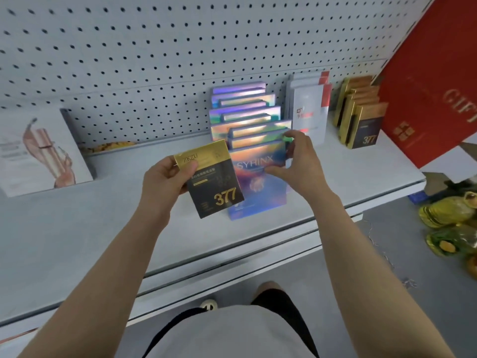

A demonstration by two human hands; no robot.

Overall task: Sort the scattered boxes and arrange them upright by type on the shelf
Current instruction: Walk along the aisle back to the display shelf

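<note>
the black and gold 377 box point(215, 180) is held in the air by the left hand point(165, 180), thumb on its gold top and fingers curled behind, just left of the right hand point(294, 161). the right hand pinches the front syrinx box point(260, 182) at its upper right corner, at the front of the row of holographic boxes point(242, 112) on the shelf point(103, 215). i think the step is to set this syrinx box straight and upright, so press it back against its row before letting go. the 377 box belongs, i judge, with the stack of 377 boxes point(361, 117) far to the right of the right hand. between them stand the white and red boxes point(308, 104), and the big red gift box point(426, 99) leans close beside that stack, so the reach is narrow. well left of the left hand a white illustrated box point(38, 151) leans.
</note>
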